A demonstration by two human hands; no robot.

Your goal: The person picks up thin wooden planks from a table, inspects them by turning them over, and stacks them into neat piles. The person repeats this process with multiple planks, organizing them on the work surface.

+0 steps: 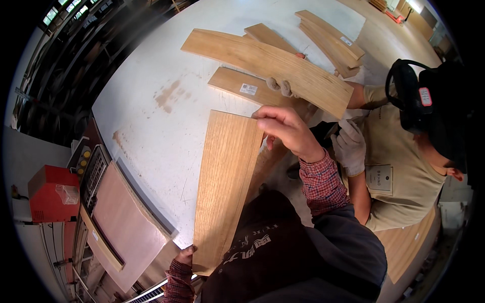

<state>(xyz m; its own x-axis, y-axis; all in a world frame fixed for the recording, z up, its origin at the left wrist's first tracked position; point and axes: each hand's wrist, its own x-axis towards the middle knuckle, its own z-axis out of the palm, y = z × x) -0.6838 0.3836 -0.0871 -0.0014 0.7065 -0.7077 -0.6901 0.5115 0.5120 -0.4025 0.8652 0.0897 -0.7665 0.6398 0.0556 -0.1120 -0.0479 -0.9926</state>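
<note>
A light-brown wooden board [226, 177] stretches lengthwise in front of me, tilted up from my body toward the white table [146, 126]. My right hand [286, 129] pinches its far right corner between thumb and fingers. At the near end, my left hand [186, 255] grips the left edge; most of its fingers are hidden behind the wood. Just beyond lies a board with a white label [227, 85], flat on the table. Over it, a co-worker in a beige shirt holds another long board [273, 63] with a gloved hand [279, 87].
Several more boards [333, 40] lie loosely at the table's far side. The co-worker's other gloved hand [349, 147] is close to my right forearm. On the left stand a red machine box [53, 194] and a pinkish panel [129, 217]. A wooden panel [409, 242] is behind the co-worker.
</note>
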